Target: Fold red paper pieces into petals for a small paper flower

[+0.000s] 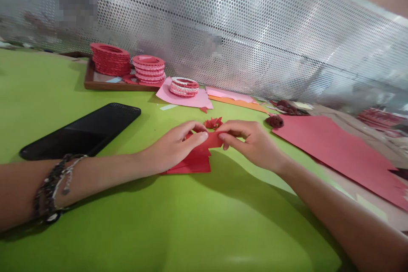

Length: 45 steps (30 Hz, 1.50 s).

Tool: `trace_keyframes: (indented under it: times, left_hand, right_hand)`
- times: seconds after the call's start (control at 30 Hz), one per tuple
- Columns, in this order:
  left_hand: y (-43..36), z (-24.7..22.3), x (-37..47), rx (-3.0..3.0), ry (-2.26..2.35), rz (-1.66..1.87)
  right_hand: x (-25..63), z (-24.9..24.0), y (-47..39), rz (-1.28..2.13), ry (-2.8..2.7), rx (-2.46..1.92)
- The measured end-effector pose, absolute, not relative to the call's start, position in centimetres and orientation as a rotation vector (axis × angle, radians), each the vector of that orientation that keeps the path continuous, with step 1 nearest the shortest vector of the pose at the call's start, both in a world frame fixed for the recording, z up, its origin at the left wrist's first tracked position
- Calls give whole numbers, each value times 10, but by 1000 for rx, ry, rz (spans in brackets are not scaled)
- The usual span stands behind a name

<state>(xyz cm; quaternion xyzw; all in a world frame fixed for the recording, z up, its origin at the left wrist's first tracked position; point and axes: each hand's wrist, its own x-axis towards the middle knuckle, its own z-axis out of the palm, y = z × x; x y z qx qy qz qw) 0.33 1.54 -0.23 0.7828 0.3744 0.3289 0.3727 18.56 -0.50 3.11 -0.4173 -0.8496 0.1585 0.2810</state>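
Both my hands meet at the middle of the green table (95, 229). My left hand (174, 146) and my right hand (251, 140) each pinch the same red paper piece (213, 140) between thumb and fingers. Under it lie a few cut red paper pieces (194, 163) flat on the table. A small folded red paper shape (213, 123) sits just behind my fingertips. My left wrist wears dark beaded bracelets.
A black phone (86, 129) lies left of my hands. At the back, a wooden tray (95, 83) holds stacks of red rings (111, 58); more rings (184, 86) sit on pink paper. A large red sheet (334, 148) lies right, with a rolled paper rose (274, 121). Perforated metal screen (255, 29) behind.
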Motion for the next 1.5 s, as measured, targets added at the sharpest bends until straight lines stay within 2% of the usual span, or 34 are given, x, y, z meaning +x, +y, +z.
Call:
trace_keyframes:
  times: [0.1,0.27,0.37,0.43,0.57,0.63,0.97,1.2,1.5]
  left_hand:
    - [15,-4,3,1993,934,840]
    - [13,-6,1,1996,888,880]
    - [11,-3,0,2014,941,856]
    - [10,-1,1,2036,953,843]
    - [11,1,2,2045,914,849]
    - [12,0,1,2060,878,839]
    - [17,-3,0,2242,835,973]
    - [15,-1,1,2117,808,891]
    - [16,-3,0,2034,836,935]
  right_hand:
    - [185,31,-7,462,-2146,-1032]
    - [185,30,-8,-54,-2273,-789]
    - [186,30,-7,-156,-2315,-777]
    - [187,30,-6,-33,-2302,-825]
    - [187,27,-3,501,-2129,-911]
    - [186,25,-1,658,-2036,-928]
    - [173,21,-8,764,-1872,-959]
    - [170,22,-13,691,-1848,-973]
    - [178,22,-4,1077,-1800,-1120]
